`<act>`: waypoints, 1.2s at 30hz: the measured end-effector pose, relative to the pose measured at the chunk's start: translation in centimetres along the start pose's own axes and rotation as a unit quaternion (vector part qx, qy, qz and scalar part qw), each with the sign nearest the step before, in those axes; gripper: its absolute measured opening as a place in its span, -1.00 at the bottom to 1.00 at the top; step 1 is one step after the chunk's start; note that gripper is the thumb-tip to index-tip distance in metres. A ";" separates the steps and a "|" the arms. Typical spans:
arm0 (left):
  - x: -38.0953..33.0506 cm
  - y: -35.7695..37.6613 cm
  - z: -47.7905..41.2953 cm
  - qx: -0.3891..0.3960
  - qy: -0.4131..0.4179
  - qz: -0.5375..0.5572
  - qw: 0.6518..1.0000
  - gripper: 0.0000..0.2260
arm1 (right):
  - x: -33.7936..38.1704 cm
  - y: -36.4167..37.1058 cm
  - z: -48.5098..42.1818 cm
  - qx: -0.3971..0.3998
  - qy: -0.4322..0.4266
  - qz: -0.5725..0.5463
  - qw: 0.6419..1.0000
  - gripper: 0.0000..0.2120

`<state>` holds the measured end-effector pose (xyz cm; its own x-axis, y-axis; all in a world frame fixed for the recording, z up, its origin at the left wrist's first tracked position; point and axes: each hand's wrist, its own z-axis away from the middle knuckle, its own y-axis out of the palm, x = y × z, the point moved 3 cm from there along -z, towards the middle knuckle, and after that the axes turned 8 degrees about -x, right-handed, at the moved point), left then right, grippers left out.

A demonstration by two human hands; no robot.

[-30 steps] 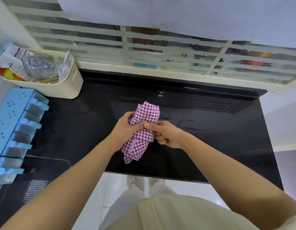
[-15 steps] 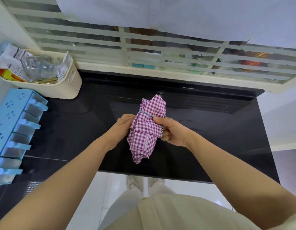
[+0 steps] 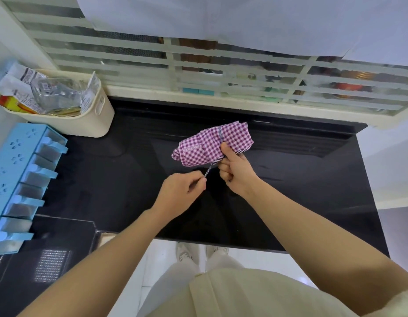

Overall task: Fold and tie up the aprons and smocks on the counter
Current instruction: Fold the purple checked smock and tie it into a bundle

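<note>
One folded purple-checked apron (image 3: 205, 147), one striped tie string (image 3: 208, 172), one cream basket (image 3: 102, 115) and one blue drawer rack (image 3: 13, 177) are in sight, along with two bare hands. The apron is a rolled bundle well to the right of the basket and nearer the person, over the middle of the black tabletop (image 3: 301, 186); whether it touches the surface cannot be told. The string circles the bundle once, and its free end runs down toward the person. The right hand (image 3: 235, 172) has its grip clamped on the bundle's near edge, with the thumb pressed onto the cloth and the fingers curled below. The left hand (image 3: 182, 191), just nearer the person and a little closer to the basket, has its grip closed in a pinch on the string's end, which is drawn straight between hand and bundle. The basket stands at the tabletop's far left corner against the window ledge, stuffed with packets. The rack lies just in front of the basket along the left edge. Right of the basket the dark surface lies bare all the way to the right edge, and the near edge runs under both forearms.
</note>
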<state>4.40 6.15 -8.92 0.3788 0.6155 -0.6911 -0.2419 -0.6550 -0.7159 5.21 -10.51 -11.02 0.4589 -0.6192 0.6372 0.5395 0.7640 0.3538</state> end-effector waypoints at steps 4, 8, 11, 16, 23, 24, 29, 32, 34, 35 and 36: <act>0.1 -2.2 -2.2 -0.021 0.041 -0.051 0.998 -0.80 | -0.6 -1.9 -0.3 0.005 -0.043 0.148 0.988 -0.81; 0.9 -3.5 -4.7 -0.013 -0.057 -0.012 0.998 -0.76 | -1.0 -1.9 0.8 0.040 -0.078 0.261 0.961 -0.82; 2.3 -3.9 -5.8 0.011 -0.159 0.033 0.987 -0.72 | -0.7 -1.4 1.5 0.078 -0.163 0.329 0.927 -0.76; 3.1 -3.8 -6.3 0.065 -0.145 0.025 0.987 -0.76 | -0.1 -1.4 1.7 0.109 -0.313 0.539 0.774 -0.61; 3.8 -1.4 -3.7 0.145 -0.047 -0.003 0.988 -0.73 | -1.7 -2.5 1.7 0.219 -0.412 0.753 0.464 -0.51; 3.8 -0.9 -3.4 0.153 -0.029 -0.013 0.988 -0.74 | -2.1 -2.6 1.5 0.226 -0.400 0.778 0.427 -0.49; 2.7 1.1 -2.9 0.200 0.079 -0.054 0.975 -0.84 | -3.1 -2.7 0.6 0.199 -0.334 0.847 0.363 -0.54; 2.7 2.0 -2.6 0.216 0.105 -0.057 0.969 -0.87 | -4.0 -1.9 0.9 0.198 -0.315 0.857 0.357 -0.53; 3.1 2.4 -2.8 0.219 0.072 -0.044 0.972 -0.87 | -4.6 -1.5 0.7 0.188 -0.306 0.863 0.355 -0.51; 3.2 2.8 -2.9 0.221 0.052 -0.034 0.973 -0.86 | -4.7 -1.5 0.6 0.181 -0.299 0.867 0.354 -0.49; 3.5 3.0 -2.9 0.218 0.032 -0.022 0.975 -0.84 | -5.0 -1.5 0.4 0.180 -0.292 0.870 0.354 -0.47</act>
<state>7.58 5.07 -13.15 0.4487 0.6010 -0.6614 -0.5762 -0.3712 -0.7281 1.85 -8.48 -14.43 -0.4052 0.9087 0.1003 -0.3750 -0.0651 -0.9247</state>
